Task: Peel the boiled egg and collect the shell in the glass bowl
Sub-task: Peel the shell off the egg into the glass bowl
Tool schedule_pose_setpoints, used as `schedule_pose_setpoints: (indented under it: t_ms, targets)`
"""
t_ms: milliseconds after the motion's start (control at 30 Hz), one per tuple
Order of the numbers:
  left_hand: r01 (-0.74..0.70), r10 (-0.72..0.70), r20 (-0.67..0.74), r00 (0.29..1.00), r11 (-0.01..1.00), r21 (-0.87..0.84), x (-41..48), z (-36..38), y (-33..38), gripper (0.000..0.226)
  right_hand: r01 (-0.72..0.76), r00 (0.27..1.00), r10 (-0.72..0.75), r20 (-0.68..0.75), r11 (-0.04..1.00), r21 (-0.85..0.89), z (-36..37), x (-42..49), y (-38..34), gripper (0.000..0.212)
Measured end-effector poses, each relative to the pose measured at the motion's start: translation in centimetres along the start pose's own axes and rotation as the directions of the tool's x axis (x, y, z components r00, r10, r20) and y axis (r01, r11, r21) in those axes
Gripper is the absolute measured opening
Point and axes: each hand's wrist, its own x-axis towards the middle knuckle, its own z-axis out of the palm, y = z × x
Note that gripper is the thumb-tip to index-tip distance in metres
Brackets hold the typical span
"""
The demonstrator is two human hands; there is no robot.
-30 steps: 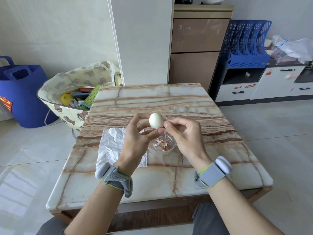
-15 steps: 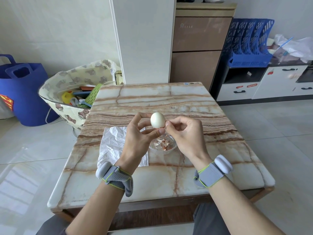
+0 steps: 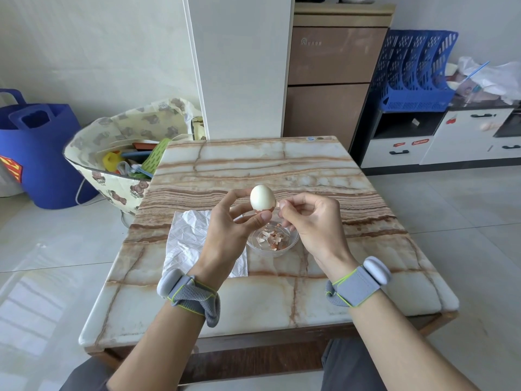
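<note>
Smooth white boiled egg, mostly peeled, brown shell patch at lower end, pinched upright between left hand thumb and fingers. Right hand just beside egg, fingertips pinched together at shell patch. Small clear glass bowl with shell fragments below both hands on marble-patterned tabletop.

You sit in a home room with a pale tiled floor. A marble-patterned low table, a bear-print fabric toy bag and white drawer cabinets show it.
</note>
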Motion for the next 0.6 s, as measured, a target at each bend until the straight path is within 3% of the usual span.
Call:
schedule_pose_setpoints:
  t_ms: [600]
  targets:
    - [0.018,-0.018,0.05,0.999,1.0,-0.002,0.45,-0.08,-0.83,0.046,-0.039,0.996,0.037,-0.084,0.999,-0.02,-0.53,0.32,0.85,0.017]
